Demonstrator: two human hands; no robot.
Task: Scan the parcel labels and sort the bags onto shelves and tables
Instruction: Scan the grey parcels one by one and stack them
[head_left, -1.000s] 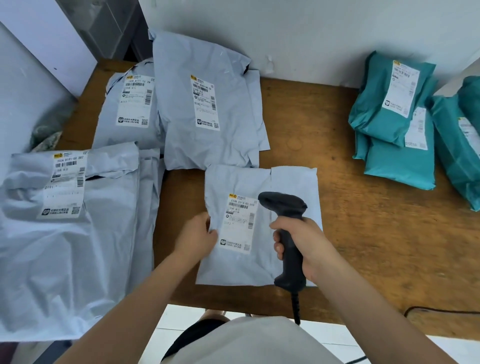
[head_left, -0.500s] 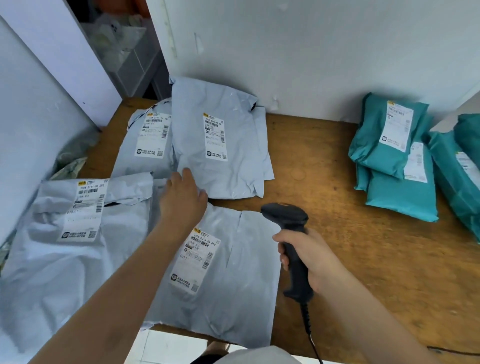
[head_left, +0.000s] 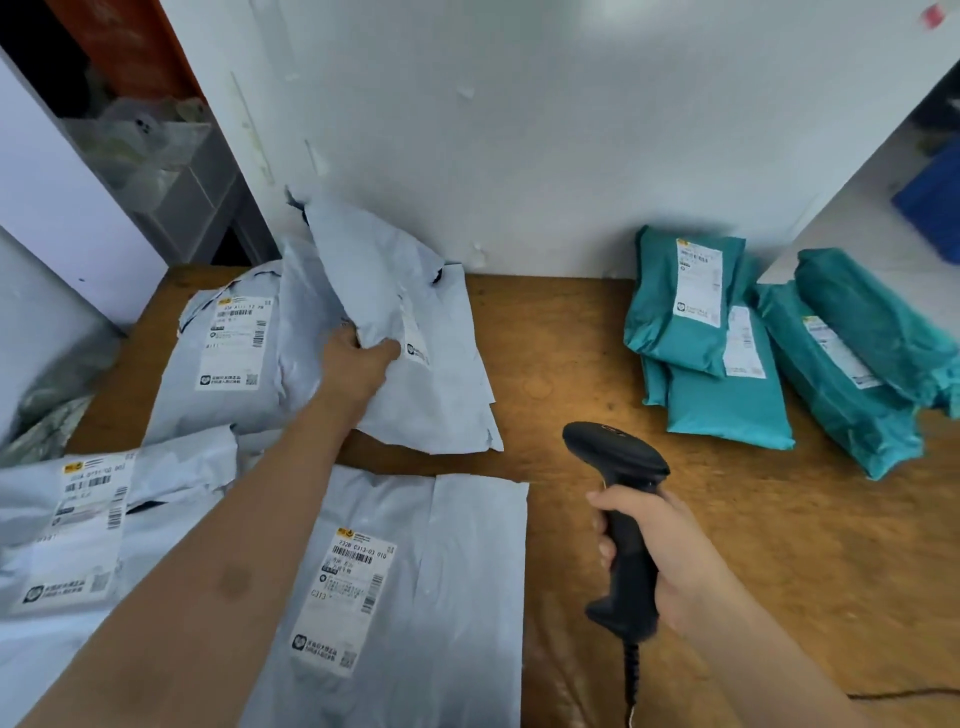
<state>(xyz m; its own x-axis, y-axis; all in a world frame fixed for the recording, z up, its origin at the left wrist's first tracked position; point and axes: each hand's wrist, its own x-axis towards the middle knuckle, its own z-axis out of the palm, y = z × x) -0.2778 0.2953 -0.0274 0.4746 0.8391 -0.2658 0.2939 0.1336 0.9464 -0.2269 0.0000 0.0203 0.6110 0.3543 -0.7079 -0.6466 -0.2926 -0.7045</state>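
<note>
The left hand (head_left: 358, 364) now grips the rear crumpled grey plastic mailer bag (head_left: 384, 291), its near edge lifted and folded, no longer lying flat.

Pale grey bags (head_left: 415, 571), teal bags (head_left: 727, 400), black scanner (head_left: 618, 467), brown table (head_left: 779, 545).

A parcel sorting room. Labelled grey mailer bags (head_left: 395, 587) and teal mailer bags (head_left: 727, 395) crowd a wooden worktop (head_left: 571, 364) (white partition walls behind). A barcode scanner (head_left: 623, 519) is at work.
</note>
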